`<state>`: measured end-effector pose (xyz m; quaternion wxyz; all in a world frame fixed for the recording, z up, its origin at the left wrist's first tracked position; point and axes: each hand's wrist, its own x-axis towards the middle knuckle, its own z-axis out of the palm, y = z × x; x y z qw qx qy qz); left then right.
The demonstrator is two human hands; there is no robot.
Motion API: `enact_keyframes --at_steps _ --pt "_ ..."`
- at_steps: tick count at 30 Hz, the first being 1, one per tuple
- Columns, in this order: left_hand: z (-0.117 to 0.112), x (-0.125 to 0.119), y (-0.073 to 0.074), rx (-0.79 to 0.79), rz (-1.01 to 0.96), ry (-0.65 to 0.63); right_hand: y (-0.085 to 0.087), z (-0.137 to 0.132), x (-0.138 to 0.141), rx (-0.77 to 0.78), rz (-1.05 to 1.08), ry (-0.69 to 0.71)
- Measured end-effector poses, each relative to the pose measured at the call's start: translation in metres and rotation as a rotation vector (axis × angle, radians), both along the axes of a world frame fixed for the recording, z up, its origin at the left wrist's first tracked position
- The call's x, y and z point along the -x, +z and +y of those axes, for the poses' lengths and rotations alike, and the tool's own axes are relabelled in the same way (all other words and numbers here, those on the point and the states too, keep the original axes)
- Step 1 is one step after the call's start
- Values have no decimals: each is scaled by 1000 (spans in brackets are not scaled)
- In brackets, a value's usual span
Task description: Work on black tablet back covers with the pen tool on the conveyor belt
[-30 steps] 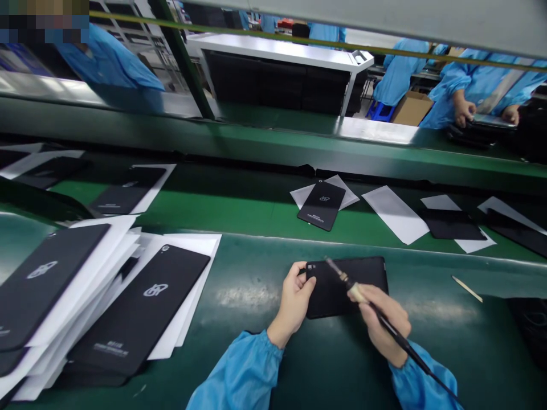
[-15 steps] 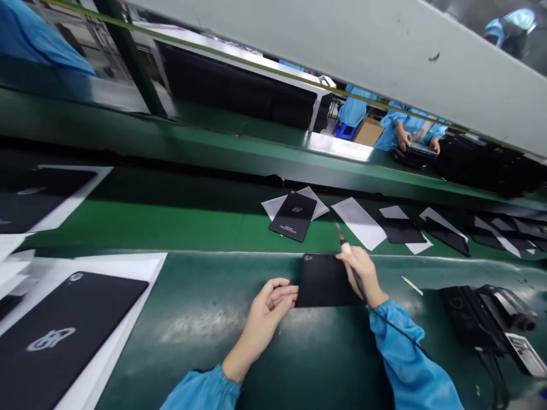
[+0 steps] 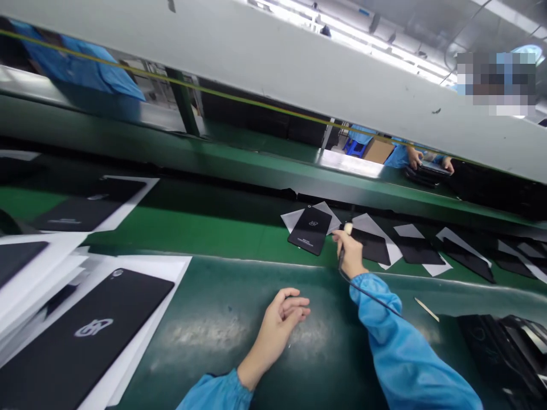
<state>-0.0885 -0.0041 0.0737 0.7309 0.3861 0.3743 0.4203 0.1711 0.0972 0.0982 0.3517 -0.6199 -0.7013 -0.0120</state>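
My right hand (image 3: 351,253) reaches out over the light green conveyor belt (image 3: 205,225), closed round a corded tool (image 3: 347,229) with a pale handle; its black cable (image 3: 367,291) runs back along my sleeve. The hand's fingers sit at the near edge of a black back cover (image 3: 375,246) that lies on a white sheet (image 3: 365,223) on the belt. Another black cover with a logo (image 3: 310,229) lies just left of it. My left hand (image 3: 282,312) rests on the dark green mat (image 3: 222,336), fingers loosely curled and apart, holding nothing.
A black logo cover on white sheets (image 3: 85,336) tops a stack at my left. More covers and sheets (image 3: 448,250) run along the belt to the right. A thin wooden stick (image 3: 426,309) and a black device (image 3: 504,347) lie at right. A co-worker's hands (image 3: 427,162) work across the line.
The black cover has gone from the mat in front of me out onto the belt with my right hand. My left hand let go of it and stayed on the mat.
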Motion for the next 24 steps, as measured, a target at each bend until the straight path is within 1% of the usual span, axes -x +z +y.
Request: enact_keyframes --at_steps 3,5,7,10,13,16,21,24 --pt "-1 0 -1 4 11 -2 -11 18 52 82 -34 -49" --pt "-1 1 -1 -2 15 -10 -15 31 79 129 -57 -102" --pt "-1 1 -1 -10 13 -12 -19 42 99 181 -76 -153" --pt "0 2 -3 -6 4 -20 -25 52 115 251 -96 -218" --pt "0 3 -6 5 -5 -33 -28 53 119 292 -111 -278" --pt "1 2 -9 1 -2 -40 -28 45 115 315 -130 -295" --pt "1 2 -11 -9 7 -29 -28 26 97 320 -157 -305" --pt "1 2 -11 -11 17 -39 -28 21 85 309 -148 -326"
